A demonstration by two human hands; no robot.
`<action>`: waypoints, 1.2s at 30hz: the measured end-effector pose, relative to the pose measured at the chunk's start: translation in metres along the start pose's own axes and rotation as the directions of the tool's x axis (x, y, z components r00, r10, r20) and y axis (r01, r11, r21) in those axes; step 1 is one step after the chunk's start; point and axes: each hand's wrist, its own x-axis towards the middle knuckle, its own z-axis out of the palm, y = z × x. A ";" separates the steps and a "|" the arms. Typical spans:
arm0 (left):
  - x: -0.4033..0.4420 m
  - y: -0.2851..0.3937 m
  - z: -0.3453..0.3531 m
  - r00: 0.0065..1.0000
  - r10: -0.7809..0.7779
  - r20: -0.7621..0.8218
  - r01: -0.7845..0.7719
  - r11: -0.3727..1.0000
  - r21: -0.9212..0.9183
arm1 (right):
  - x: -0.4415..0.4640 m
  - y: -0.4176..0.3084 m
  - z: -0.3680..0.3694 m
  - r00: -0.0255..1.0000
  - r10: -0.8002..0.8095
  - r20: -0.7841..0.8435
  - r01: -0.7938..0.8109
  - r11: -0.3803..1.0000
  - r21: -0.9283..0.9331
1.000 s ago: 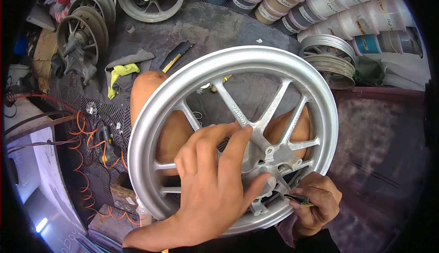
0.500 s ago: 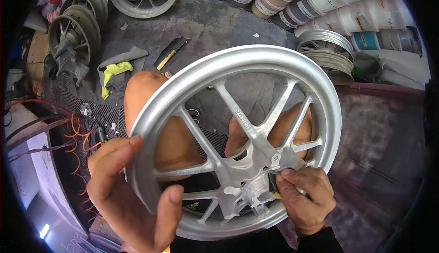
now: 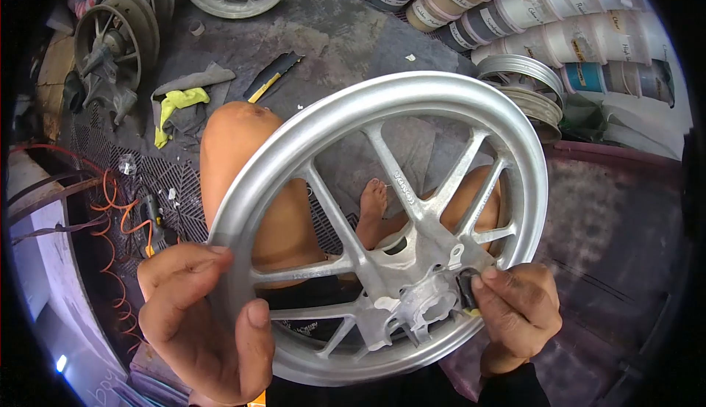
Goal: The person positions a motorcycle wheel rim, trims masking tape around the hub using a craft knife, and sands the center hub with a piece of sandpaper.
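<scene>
A silver alloy motorcycle wheel rim [image 3: 404, 91] leans tilted across my lap, its spokes and hub facing up. At its left edge, my left hand [image 3: 198, 319] steadies the rim with thumb and forefinger wide apart; some of its fingers are hidden. Beside the hub [image 3: 426, 308], my right hand [image 3: 518, 315] pinches a small dark folded piece with a yellow edge [image 3: 466, 293], which looks like sandpaper. That piece is close against the cast metal on the hub's right side; exact contact is hard to tell.
Several dull wheels [image 3: 118, 47] stand at the back left, and two rims [image 3: 522, 83] are stacked at the right. Labelled paint tubs [image 3: 507, 17] line the back right. A yellow-green cloth [image 3: 176, 105], a dark strip with yellow [image 3: 272, 76] and an orange coiled hose [image 3: 114, 260] lie around.
My right hand has moved a little right and down with the dark piece, away from the hub's upper part. The wheel has tilted slightly, and my left hand has shifted slightly down and left.
</scene>
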 end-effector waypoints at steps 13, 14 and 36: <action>0.000 0.002 0.002 0.998 0.002 0.059 -0.005 0.999 0.043 | 0.006 0.004 -0.003 0.998 -0.030 0.062 0.030 1.000 0.004; 0.000 0.001 0.001 0.998 -0.001 0.063 -0.002 0.999 0.045 | 0.006 0.004 -0.004 0.998 -0.031 0.045 0.030 0.999 0.027; 0.004 -0.001 0.007 0.997 0.058 -0.045 -0.056 0.997 0.051 | 0.010 0.012 0.001 0.990 -0.135 0.039 0.134 0.991 0.015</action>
